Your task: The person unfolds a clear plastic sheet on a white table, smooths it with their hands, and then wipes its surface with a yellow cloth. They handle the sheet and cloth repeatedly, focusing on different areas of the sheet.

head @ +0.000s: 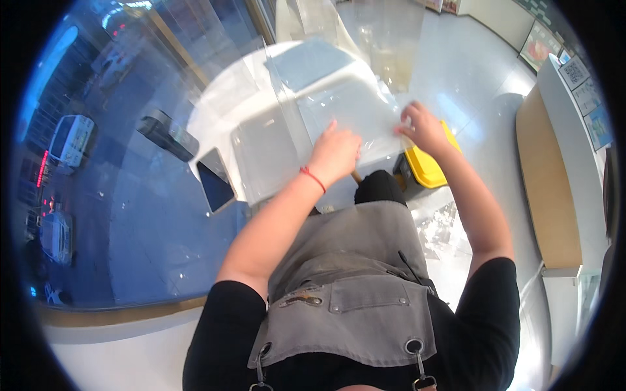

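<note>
Clear plastic sheeting [349,110] lies over the right part of a round white table [215,105]. On its near edge rests my left hand [337,149], fingers curled and the index finger or thumb pointing forward; a red cord bracelet circles the wrist. My right hand [420,128] is at the sheeting's right edge, fingers bent and slightly blurred; whether it pinches the plastic cannot be told. Left of my left hand lies a translucent flat plastic piece [269,151]. A blue-grey flat sheet or pack [310,63] is at the table's far side.
A smartphone [215,181] overhangs the table's left edge, near a dark bottle [168,134] lying tilted. Below the table's right side stands a bin with a yellow lid [428,166]. A white chair [313,19] is beyond the table, a window at left, a curved counter [547,185] at right.
</note>
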{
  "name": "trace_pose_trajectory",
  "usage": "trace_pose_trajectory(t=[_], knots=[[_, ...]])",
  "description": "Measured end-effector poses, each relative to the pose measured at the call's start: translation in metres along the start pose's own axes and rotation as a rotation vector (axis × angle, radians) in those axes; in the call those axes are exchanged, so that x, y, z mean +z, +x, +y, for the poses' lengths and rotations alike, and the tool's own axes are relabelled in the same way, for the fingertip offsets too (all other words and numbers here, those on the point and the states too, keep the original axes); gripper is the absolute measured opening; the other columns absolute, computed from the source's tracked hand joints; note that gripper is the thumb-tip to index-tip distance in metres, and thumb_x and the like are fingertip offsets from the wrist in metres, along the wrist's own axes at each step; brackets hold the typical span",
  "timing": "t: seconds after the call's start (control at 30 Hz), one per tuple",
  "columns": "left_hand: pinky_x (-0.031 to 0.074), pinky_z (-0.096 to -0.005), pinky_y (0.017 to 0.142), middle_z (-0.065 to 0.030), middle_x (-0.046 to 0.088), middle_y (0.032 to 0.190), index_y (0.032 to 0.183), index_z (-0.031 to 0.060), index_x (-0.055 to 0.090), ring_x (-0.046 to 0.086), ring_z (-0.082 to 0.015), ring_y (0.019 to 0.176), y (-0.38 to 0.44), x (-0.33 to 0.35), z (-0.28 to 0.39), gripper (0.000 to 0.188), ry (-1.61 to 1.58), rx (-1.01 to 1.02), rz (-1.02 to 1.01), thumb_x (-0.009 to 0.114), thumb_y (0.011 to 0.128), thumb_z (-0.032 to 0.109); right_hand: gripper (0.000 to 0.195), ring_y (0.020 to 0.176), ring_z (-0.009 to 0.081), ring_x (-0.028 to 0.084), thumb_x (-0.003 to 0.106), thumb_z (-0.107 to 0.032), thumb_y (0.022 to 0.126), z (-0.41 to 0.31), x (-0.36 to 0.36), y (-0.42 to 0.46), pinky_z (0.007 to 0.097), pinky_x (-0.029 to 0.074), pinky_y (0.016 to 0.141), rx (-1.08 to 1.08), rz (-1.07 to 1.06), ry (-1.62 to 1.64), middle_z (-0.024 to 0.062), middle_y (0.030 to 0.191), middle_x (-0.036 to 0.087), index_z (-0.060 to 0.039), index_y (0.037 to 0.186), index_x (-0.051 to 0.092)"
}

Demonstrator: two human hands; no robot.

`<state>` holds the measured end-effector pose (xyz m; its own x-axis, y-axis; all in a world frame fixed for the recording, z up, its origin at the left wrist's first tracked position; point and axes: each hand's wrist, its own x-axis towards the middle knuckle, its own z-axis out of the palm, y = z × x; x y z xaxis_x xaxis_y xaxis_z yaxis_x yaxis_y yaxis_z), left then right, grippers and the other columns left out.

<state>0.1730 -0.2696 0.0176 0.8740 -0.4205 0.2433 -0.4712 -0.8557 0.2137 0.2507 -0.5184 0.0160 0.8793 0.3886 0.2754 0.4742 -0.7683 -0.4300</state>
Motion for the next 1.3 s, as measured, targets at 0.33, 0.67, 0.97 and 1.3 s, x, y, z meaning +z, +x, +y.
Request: trace_pose_trajectory(t=[0.33, 0.67, 0.97, 1.3], knots=[[0.054, -0.0382, 0.084, -0.0079, 0.067, 0.088, 0.090, 0.0058, 0.064, 0.068, -0.0227, 0.082, -0.099, -0.075, 0.103, 0.010, -0.437, -0.009, 0.100, 0.069, 0.081, 0.007, 0.031, 0.083, 0.0230, 0.062, 0.079, 0.000, 0.073, -0.110, -0.096, -0.159, 0.0333, 0.051, 0.071, -0.069, 0.441, 0.319, 0.0093, 0.104, 0.055, -0.0056, 0.098, 0.062], [0.053, -0.0258, 0.062, -0.0078, 0.065, 0.093, 0.109, 0.0038, 0.063, 0.065, -0.0157, 0.073, -0.204, -0.108, 0.186, 0.032, -0.726, 0.096, 0.277, 0.073, 0.080, -0.001, 0.032, 0.077, 0.0151, 0.060, 0.077, -0.002, 0.079, -0.198, -0.094, -0.246, 0.0281, 0.052, 0.069, -0.596, 0.307, 0.574, 0.0108, 0.110, 0.052, -0.0045, 0.109, 0.065], [0.052, -0.0255, 0.059, -0.0087, 0.064, 0.088, 0.110, 0.0012, 0.064, 0.065, -0.0158, 0.072, -0.229, -0.115, 0.176, 0.034, -0.703, 0.154, 0.391, 0.068, 0.078, -0.010, 0.033, 0.075, 0.0148, 0.057, 0.076, -0.026, 0.086, -0.217, -0.074, -0.240, 0.0281, 0.050, 0.071, -0.636, 0.248, 0.854, 0.0103, 0.108, 0.054, -0.0040, 0.107, 0.062], [0.053, -0.0252, 0.062, -0.0109, 0.065, 0.091, 0.106, -0.0015, 0.064, 0.067, -0.0164, 0.073, -0.252, -0.110, 0.186, 0.029, -0.658, 0.180, 0.476, 0.070, 0.079, -0.009, 0.034, 0.075, 0.0151, 0.063, 0.079, -0.003, 0.073, -0.230, -0.065, -0.254, 0.0259, 0.055, 0.066, -0.633, 0.377, 0.772, 0.0119, 0.107, 0.060, -0.0016, 0.103, 0.064]])
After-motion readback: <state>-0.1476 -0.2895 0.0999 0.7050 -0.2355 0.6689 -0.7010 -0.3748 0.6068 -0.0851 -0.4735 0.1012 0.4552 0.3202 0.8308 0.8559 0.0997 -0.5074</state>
